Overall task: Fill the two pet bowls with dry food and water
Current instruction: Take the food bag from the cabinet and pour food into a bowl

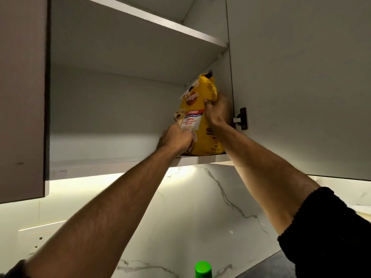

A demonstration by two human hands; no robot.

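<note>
A: Counts?
B: One yellow dog food bag point(202, 125), upright on the cabinet's bottom shelf point(112, 164), at its right end, near the front edge, close against the right side wall. Two hands, both on it.
A: Grips?
B: Right hand point(217, 112) has fingers curled round the bag's right edge, up near the crimped seam. Left hand point(174, 137) is against the lower left of the bag, thumb up on the front; fingers look curled, but I can't tell if they're really clamped on it.
A: Pet bowls?
B: Not in this view.
A: Anything else?
B: One upper shelf point(160, 23), two open doors: left door point(22, 97), right door point(301, 87) with one hinge point(242, 118). One green cap point(203, 269) at the bottom edge. One black sleeve point(331, 233) on the right arm.
A: Room?
B: Kitchen; white marble-veined backsplash point(200, 217), lit from under the cabinet, wall socket plate point(38, 239) at lower left.
</note>
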